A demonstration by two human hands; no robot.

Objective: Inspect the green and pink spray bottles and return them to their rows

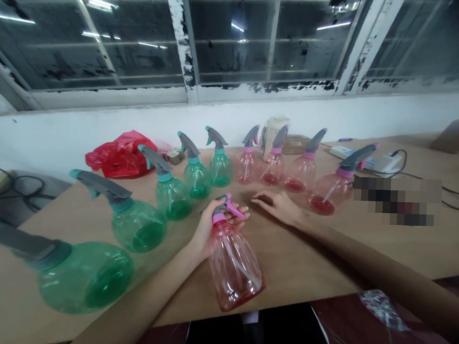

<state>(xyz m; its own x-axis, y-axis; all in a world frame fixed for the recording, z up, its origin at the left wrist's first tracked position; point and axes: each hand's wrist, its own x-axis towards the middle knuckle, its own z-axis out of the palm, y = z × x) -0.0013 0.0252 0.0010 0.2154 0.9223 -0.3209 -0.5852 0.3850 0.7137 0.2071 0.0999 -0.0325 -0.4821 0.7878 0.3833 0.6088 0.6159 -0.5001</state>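
My left hand (pixel 208 226) grips the neck of a pink spray bottle (pixel 233 267) with a grey and pink trigger head, held tilted above the near table edge. My right hand (pixel 279 206) rests on the wooden table (pixel 325 245) just right of the bottle's head, fingers stretched out and holding nothing. An arc of spray bottles stands behind: several green ones (pixel 137 224) on the left, several pink ones (pixel 273 168) on the right. The nearest pink one (pixel 326 193) stands just right of my right hand.
A crumpled red plastic bag (pixel 119 155) lies at the back left. A pale container (pixel 272 131) stands against the white wall behind the pink bottles. A white power strip with black cables (pixel 384 162) sits at the far right. Dark cables lie at far left (pixel 21 190).
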